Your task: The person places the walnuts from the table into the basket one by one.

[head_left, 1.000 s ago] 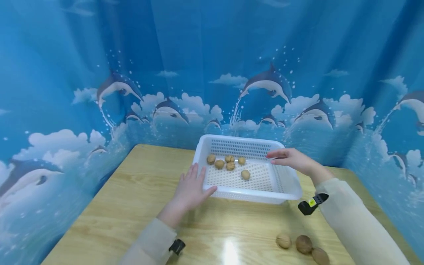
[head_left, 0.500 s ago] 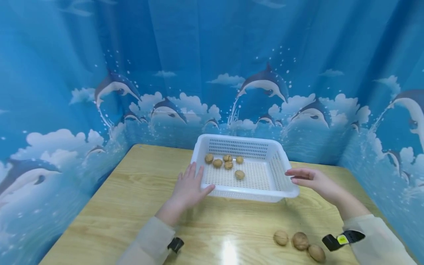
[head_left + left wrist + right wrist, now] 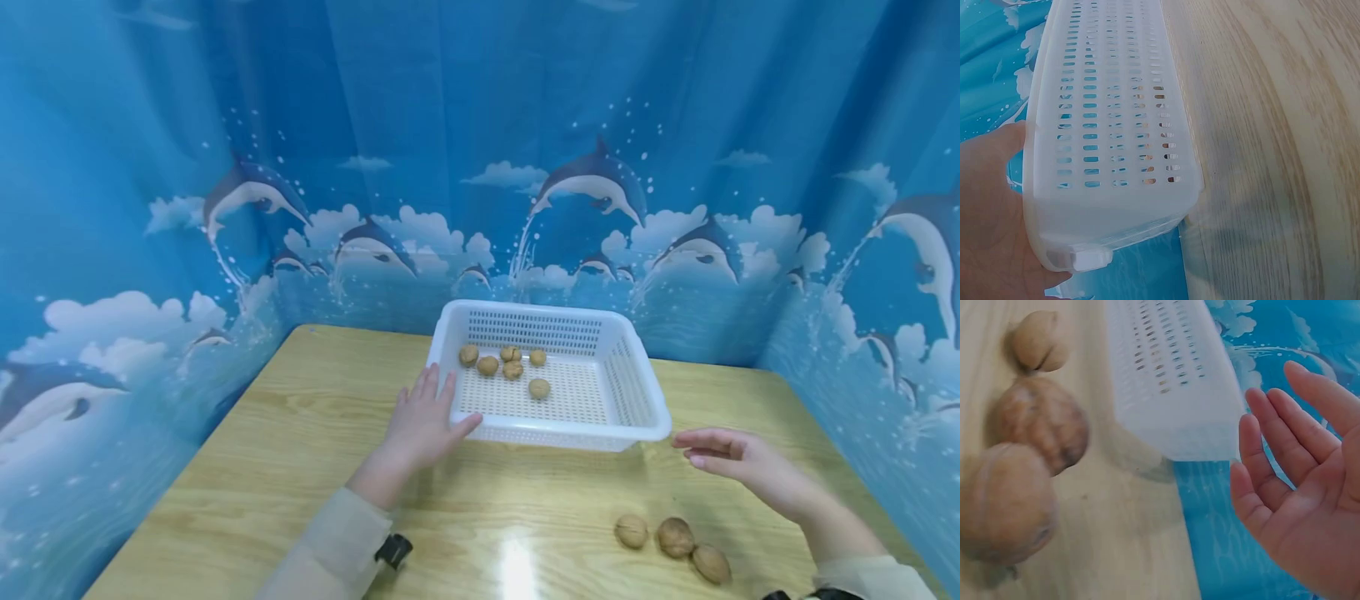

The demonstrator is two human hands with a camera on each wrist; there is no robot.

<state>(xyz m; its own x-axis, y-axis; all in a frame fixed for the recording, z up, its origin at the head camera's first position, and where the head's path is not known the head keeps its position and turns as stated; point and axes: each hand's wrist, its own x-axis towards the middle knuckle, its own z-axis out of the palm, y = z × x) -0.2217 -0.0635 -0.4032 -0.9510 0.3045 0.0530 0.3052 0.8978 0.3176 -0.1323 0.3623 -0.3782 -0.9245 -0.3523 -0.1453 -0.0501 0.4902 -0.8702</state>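
A white perforated plastic basket (image 3: 570,431) stands on the wooden table, with several walnuts (image 3: 512,369) lying toward its left side. My left hand (image 3: 422,423) rests on the basket's front left corner, fingers spread along the rim; the left wrist view shows this hand (image 3: 988,212) against the rim. Off the basket's front right corner, my right hand (image 3: 742,461) hovers over the table with nothing in it, fingers loosely bent. Below it on the table lie three loose walnuts, a paler one (image 3: 632,531), a darker one (image 3: 676,537) and another (image 3: 711,564) touching the darker.
The wooden table (image 3: 300,467) ends at a blue curtain (image 3: 405,125) printed with dolphins, which surrounds its back and sides. Black straps with small devices sit on both wrists, the left device (image 3: 393,550) showing beside the sleeve.
My right hand has moved out from over the basket's right side, to the right and toward me, nearing the loose walnuts. The left hand has stayed at the basket's corner.
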